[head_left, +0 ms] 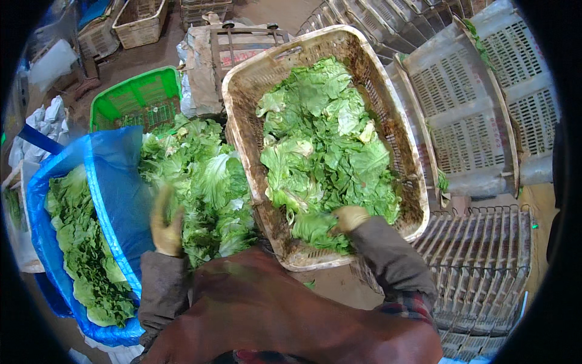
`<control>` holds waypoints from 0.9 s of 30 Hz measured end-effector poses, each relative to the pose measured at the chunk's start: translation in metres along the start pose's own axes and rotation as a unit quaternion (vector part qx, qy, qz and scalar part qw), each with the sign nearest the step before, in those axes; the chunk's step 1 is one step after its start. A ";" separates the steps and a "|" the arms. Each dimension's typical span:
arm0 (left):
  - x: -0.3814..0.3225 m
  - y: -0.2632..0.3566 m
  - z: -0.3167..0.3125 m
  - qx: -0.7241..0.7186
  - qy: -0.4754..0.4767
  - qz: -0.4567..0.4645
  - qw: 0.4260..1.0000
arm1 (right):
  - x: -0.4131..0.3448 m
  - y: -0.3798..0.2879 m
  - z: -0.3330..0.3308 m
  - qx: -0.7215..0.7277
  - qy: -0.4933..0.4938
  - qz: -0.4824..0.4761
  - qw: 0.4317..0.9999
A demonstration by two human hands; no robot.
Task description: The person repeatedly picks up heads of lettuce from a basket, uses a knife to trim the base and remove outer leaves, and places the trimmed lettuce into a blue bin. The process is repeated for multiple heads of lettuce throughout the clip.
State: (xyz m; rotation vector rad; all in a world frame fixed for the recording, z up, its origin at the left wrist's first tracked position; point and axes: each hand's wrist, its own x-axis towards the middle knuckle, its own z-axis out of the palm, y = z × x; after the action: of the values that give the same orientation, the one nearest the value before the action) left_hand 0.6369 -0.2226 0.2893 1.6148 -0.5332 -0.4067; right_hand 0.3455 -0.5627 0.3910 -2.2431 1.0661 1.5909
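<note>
My right hand [349, 220], in a yellowish glove, grips a bunch of leafy lettuce [320, 231] at the near end of a dirty white plastic crate [236, 98]. More lettuce heads [327, 150] fill the middle of that crate. My left hand [167, 223], gloved and blurred, is raised with its fingers apart and nothing in it. It is between a crate lined with blue plastic film [120, 182] and a heap of loose lettuce leaves [213, 182]. Lettuce heads [88, 245] lie in rows inside the blue lining.
A green plastic crate [132, 98] stands behind the leaf heap. Nested grey crates [464, 127] lie tipped to the right, with another stack [477, 255] nearer me. A brown-wrapped bundle with a metal frame [204, 63] is beyond the white crate. Another crate [141, 27] sits at the far left.
</note>
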 end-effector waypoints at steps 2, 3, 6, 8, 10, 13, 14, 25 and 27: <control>0.002 0.022 0.014 -0.021 -0.125 -0.032 0.991 | -0.050 0.012 -0.042 0.077 0.102 -0.049 0.991; 0.004 0.026 0.015 -0.042 -0.211 -0.051 0.975 | -0.059 0.032 -0.035 0.109 0.210 -0.077 0.968; -0.010 0.026 0.060 -0.311 -0.182 -0.105 0.927 | -0.074 -0.001 -0.049 0.372 0.159 -0.208 0.891; -0.021 0.024 0.110 -0.416 -0.139 -0.140 0.888 | -0.033 -0.065 0.006 0.321 0.286 -0.255 0.866; -0.012 0.035 0.109 -0.404 -0.114 -0.184 0.889 | 0.021 -0.090 0.037 0.325 0.358 -0.337 0.808; -0.009 0.064 0.022 -0.323 -0.114 -0.147 0.928 | -0.050 -0.112 -0.027 0.377 0.287 -0.354 0.806; -0.014 0.076 0.006 -0.316 -0.114 -0.094 0.937 | -0.057 -0.103 -0.039 0.484 0.234 -0.363 0.761; -0.101 0.117 -0.098 0.231 -0.110 0.042 0.966 | -0.153 -0.258 -0.049 -0.090 0.531 -0.564 0.626; -0.112 0.118 -0.111 0.254 -0.127 0.050 0.958 | -0.157 -0.269 -0.042 -0.136 0.521 -0.562 0.627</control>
State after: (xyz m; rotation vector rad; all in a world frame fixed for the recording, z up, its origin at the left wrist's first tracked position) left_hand 0.5939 -0.0762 0.4135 2.0281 -0.9711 -0.4246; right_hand 0.5249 -0.3213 0.4820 -2.9171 -0.6698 -0.1888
